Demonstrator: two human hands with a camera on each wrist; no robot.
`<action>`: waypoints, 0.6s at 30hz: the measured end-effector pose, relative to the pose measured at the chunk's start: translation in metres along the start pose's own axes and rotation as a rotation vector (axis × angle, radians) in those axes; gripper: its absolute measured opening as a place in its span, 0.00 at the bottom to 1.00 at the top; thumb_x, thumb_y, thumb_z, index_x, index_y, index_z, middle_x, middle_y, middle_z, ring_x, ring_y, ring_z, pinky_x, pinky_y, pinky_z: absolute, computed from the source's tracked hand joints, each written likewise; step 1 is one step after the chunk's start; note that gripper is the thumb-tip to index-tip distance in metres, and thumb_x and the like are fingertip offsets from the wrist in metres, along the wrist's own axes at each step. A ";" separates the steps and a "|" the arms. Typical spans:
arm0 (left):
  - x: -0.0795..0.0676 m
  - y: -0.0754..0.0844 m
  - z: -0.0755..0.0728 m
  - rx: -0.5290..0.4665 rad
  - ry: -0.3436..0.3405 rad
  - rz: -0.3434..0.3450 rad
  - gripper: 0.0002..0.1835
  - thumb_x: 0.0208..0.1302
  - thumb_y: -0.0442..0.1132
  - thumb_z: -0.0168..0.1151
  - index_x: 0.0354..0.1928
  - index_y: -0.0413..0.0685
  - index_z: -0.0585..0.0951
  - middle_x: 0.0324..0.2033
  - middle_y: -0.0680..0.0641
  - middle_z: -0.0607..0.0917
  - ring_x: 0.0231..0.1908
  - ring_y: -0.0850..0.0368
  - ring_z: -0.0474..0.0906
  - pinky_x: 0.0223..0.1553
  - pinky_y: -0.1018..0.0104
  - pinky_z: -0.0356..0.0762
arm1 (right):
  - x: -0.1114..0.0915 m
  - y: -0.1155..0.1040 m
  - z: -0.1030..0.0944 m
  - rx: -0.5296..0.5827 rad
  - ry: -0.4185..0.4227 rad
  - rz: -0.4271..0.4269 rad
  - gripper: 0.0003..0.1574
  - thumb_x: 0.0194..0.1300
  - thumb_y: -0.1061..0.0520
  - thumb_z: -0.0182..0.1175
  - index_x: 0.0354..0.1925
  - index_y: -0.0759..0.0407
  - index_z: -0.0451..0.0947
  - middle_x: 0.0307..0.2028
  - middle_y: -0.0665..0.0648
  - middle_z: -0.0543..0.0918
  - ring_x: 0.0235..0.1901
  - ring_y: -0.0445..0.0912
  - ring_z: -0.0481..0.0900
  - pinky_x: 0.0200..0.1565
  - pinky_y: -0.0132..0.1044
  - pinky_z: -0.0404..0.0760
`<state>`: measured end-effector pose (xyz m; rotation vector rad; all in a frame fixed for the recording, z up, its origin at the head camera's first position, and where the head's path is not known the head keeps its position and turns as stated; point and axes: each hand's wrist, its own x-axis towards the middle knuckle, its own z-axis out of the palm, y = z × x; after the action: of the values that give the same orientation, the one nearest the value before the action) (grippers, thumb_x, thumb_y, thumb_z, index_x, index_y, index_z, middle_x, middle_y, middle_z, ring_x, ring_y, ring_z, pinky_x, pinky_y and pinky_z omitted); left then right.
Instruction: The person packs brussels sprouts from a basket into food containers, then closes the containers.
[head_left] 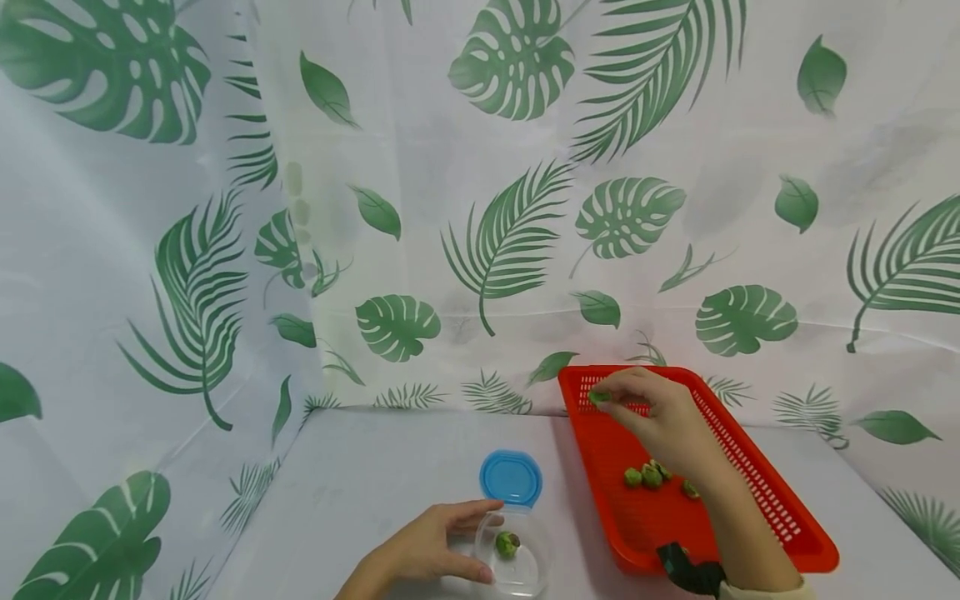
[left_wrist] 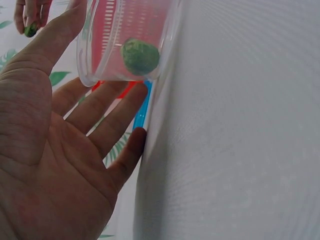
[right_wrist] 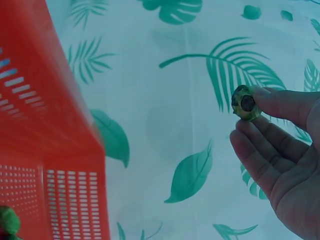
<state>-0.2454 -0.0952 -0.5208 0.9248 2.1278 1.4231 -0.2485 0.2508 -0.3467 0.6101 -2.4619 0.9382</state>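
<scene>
My left hand (head_left: 431, 542) holds a small clear plastic container (head_left: 536, 550) from its left side, thumb near and fingers at the far side. One Brussels sprout (head_left: 507, 544) lies inside; the left wrist view shows this sprout (left_wrist: 140, 56) through the clear wall. The blue lid (head_left: 511, 477) lies flipped back behind the container. Raised over the far left part of a red basket (head_left: 607, 533), my right hand (head_left: 667, 425) pinches another Brussels sprout (right_wrist: 245, 102) between thumb and fingertips. Its brownish cut end shows in the right wrist view.
Several Brussels sprouts (head_left: 651, 476) lie in the red basket, partly hidden by the right forearm. A dark strap (head_left: 686, 571) is around the right wrist. The white table (head_left: 360, 467) meets a leaf-printed curtain (head_left: 420, 258) at the back and left.
</scene>
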 end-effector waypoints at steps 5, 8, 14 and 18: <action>0.001 -0.001 -0.001 -0.005 -0.003 0.000 0.41 0.61 0.49 0.78 0.76 0.68 0.70 0.66 0.55 0.83 0.65 0.65 0.78 0.69 0.60 0.73 | -0.005 -0.006 0.005 0.020 0.019 -0.025 0.17 0.66 0.62 0.72 0.50 0.44 0.88 0.47 0.45 0.88 0.47 0.42 0.84 0.45 0.25 0.84; 0.001 -0.001 -0.001 -0.005 -0.008 0.020 0.42 0.62 0.49 0.78 0.76 0.66 0.70 0.66 0.54 0.83 0.65 0.64 0.78 0.68 0.65 0.73 | -0.011 -0.010 0.009 0.036 0.028 -0.038 0.18 0.66 0.63 0.71 0.50 0.44 0.88 0.47 0.44 0.88 0.46 0.40 0.85 0.46 0.24 0.83; 0.000 0.000 -0.001 -0.017 -0.017 0.042 0.42 0.61 0.50 0.78 0.77 0.64 0.70 0.66 0.52 0.83 0.66 0.62 0.78 0.67 0.69 0.71 | -0.024 -0.019 0.019 0.051 0.048 -0.069 0.21 0.63 0.67 0.72 0.48 0.44 0.88 0.46 0.42 0.88 0.45 0.38 0.85 0.46 0.24 0.84; -0.001 -0.001 -0.001 -0.013 -0.011 0.035 0.42 0.61 0.50 0.78 0.76 0.65 0.70 0.66 0.53 0.83 0.66 0.62 0.78 0.67 0.68 0.71 | -0.029 -0.023 0.026 0.087 0.043 -0.111 0.23 0.60 0.71 0.72 0.47 0.46 0.88 0.45 0.44 0.88 0.44 0.39 0.86 0.47 0.25 0.84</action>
<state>-0.2462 -0.0967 -0.5209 0.9673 2.1011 1.4438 -0.2187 0.2247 -0.3686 0.7394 -2.3337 1.0075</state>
